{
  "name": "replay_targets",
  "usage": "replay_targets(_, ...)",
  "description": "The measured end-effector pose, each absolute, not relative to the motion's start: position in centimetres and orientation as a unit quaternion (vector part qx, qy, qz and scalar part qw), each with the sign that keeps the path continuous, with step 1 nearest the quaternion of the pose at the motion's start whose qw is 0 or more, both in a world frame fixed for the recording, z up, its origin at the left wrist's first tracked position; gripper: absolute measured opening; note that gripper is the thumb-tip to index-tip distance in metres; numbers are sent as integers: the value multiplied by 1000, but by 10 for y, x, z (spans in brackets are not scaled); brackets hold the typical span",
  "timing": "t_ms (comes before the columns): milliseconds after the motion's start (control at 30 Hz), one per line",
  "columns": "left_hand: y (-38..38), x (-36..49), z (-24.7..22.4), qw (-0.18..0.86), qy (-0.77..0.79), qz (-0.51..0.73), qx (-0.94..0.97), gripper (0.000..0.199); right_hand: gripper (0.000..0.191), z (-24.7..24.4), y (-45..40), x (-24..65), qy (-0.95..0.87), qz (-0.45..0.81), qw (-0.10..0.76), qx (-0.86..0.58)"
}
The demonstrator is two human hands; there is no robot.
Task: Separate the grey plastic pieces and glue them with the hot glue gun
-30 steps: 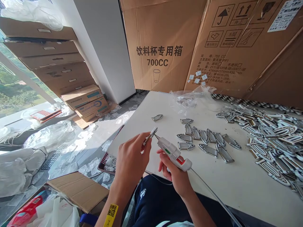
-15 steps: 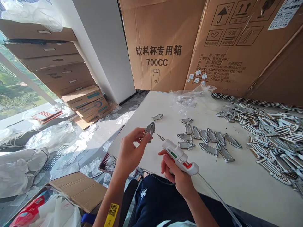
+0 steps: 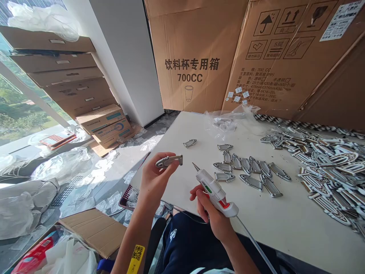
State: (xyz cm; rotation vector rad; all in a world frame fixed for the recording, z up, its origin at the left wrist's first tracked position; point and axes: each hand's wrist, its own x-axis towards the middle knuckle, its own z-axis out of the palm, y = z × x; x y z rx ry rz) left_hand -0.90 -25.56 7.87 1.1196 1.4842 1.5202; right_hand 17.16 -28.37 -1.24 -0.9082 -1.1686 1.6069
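Note:
Between the thumb and fingers of my left hand (image 3: 155, 177) is a small grey boat-shaped piece (image 3: 169, 161), held above the table, its squared end towards the right. My right hand (image 3: 212, 209) is wrapped round a white glue gun (image 3: 212, 186) with a red trigger. The gun's metal nozzle (image 3: 195, 166) points up and left, apart from the held piece. A glue stick (image 3: 256, 243) trails from the gun's rear. One similar piece (image 3: 190, 143) lies alone beyond my left hand, and a loose group of pieces (image 3: 245, 164) lies to the right of the gun.
A large heap of similar pieces (image 3: 333, 167) covers the table's right side. Clear plastic bags (image 3: 228, 120) lie at the back, before a tall carton (image 3: 194, 45). On the left, stacked boxes (image 3: 71, 76) stand by the window. An open carton (image 3: 94, 230) is at lower left.
My left hand has turned the boat-shaped piece from upright to nearly level and drawn it slightly left. The glue gun has shifted little, its nozzle a bit to the right.

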Motion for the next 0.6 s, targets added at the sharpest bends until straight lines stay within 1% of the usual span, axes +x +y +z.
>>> replay_targets(100, -256, -8, 78, 366, 575, 581, 445, 29, 57, -13, -284, 172, -481, 649, 452, -378)
replay_targets(400, -258, -4, 79, 372, 565, 557, 482, 37, 61, -13, -284, 171, -494, 638, 443, -389)
replay_targets(600, -263, -1, 85, 377, 560, 530, 513, 30, 64, -12, -284, 172, -502, 637, 435, -392)
